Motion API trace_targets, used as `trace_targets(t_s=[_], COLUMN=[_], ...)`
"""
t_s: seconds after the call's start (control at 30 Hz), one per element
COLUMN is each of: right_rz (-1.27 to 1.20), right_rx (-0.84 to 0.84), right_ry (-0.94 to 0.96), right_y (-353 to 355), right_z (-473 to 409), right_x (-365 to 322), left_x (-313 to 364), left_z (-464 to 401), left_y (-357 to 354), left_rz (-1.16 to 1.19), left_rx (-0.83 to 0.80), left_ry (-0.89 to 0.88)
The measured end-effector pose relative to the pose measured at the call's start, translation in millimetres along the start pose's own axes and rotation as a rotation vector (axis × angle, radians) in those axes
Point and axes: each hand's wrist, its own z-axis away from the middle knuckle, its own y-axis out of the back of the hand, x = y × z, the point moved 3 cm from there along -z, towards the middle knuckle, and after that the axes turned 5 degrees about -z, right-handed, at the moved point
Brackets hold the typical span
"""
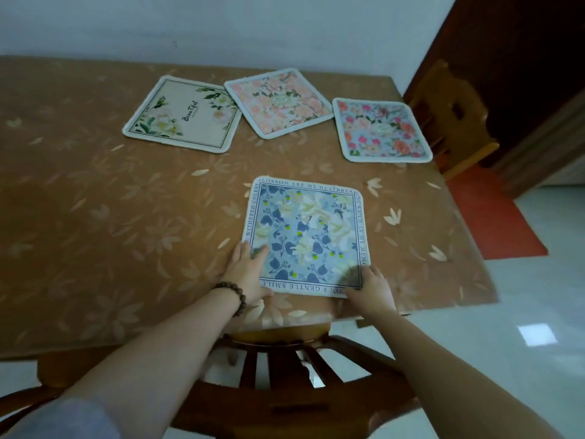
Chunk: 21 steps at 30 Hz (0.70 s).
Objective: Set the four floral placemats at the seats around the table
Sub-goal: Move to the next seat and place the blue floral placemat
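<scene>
Blue placemat (304, 236) at the table's (95, 201) near edge; left hand (247, 274) and right hand (372, 288) press its near corners with flat fingers, which hide part of the border lettering. Toward the far edge lie the cream placemat (183, 114) and pink placemat (278, 103), the pink overlapping the cream's corner, while the bright-flowered placemat (381, 129) sits near the right edge.

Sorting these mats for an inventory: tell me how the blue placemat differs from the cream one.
The blue placemat has blue leaves and a text border; the cream placemat has corner flowers around script. Both hands, left and right, touch the blue one near the chair; the cream lies untouched, farther away. Both are square with rounded corners.
</scene>
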Motion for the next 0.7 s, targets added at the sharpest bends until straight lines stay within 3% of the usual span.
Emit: trace_targets(t_s=[0.27, 0.53, 0.7], right_rz=[0.148, 0.389, 0.476], right_rx=[-0.036, -0.136, -0.230], right_ry=[0.193, 0.489, 0.581], right_y=[25, 49, 48], right_z=[-26, -132, -187], right_x=[10, -38, -55], left_x=[24, 97, 141], left_z=[6, 25, 19], left_y=[-1, -45, -57], left_rz=[-0.059, 0.375, 0.410], left_rx=[0.148, 0.188, 0.216], left_ry=[0.112, 0.663, 0.767])
